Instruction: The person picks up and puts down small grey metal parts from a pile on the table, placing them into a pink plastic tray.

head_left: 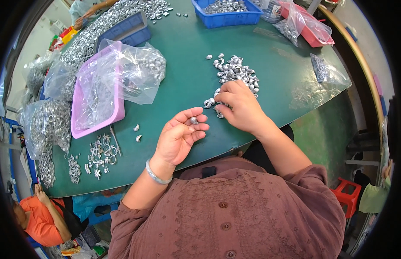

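My left hand point(179, 134), palm up with a bracelet on its wrist, holds a small silver curved metal piece point(194, 121) between thumb and fingers. Ahead of me to the right lies a loose pile of similar silver curved pieces point(237, 71). At the pile's near edge, my right hand point(241, 103) reaches down with curled fingers. Its fingertips are among the nearest pieces, and whatever is between them is hidden. Two more crescent-shaped pieces point(138, 138) lie apart on the green table point(183, 64), left of my left hand.
At left stand a pink tray point(119, 113) with clear plastic bags, a blue-grey bin point(142, 36) and a large heap of metal parts point(86, 43). Small metal castings point(101, 153) lie nearer. A blue bin point(228, 19) and red tray point(314, 36) stand far off. Other people sit around.
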A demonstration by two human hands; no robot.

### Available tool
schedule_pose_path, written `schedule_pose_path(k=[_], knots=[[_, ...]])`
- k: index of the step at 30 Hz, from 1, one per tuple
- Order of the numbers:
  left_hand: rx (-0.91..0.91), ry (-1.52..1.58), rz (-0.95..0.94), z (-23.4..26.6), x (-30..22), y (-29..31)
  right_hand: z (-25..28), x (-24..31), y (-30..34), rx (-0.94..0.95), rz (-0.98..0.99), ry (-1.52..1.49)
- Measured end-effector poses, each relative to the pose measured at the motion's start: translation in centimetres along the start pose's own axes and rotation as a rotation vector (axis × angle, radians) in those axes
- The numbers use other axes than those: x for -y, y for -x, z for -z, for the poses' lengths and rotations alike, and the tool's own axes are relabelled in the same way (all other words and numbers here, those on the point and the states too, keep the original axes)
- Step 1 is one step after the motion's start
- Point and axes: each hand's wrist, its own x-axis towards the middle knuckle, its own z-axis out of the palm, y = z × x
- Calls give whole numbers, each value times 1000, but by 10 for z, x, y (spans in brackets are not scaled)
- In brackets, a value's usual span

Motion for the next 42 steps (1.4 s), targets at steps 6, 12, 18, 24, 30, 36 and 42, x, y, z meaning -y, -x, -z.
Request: schedule_pose_path(k=[6, 12, 18, 24, 30, 36, 42], knots=[[-59, -30, 17, 13, 1, -3, -17, 4, -10, 20, 92, 186], [-112, -118, 16, 12, 0, -2, -19, -1, -13, 124, 48, 117], [-127, -118, 20, 12, 2, -4, -18, -1, -13, 132, -39, -94], [-170, -234, -19, 3, 4, -10, -15, -4, -13, 176, -83, -220], [-165, -387, -62, 0, 5, -15, -12, 4, -15, 149, -26, -165], [-128, -353, -100, -4, 4, -10, -8, 10, -13, 258, -252, -1131], [-59, -342, -206, -19, 3, 0, -15, 18, -6, 152, -242, -1559]])
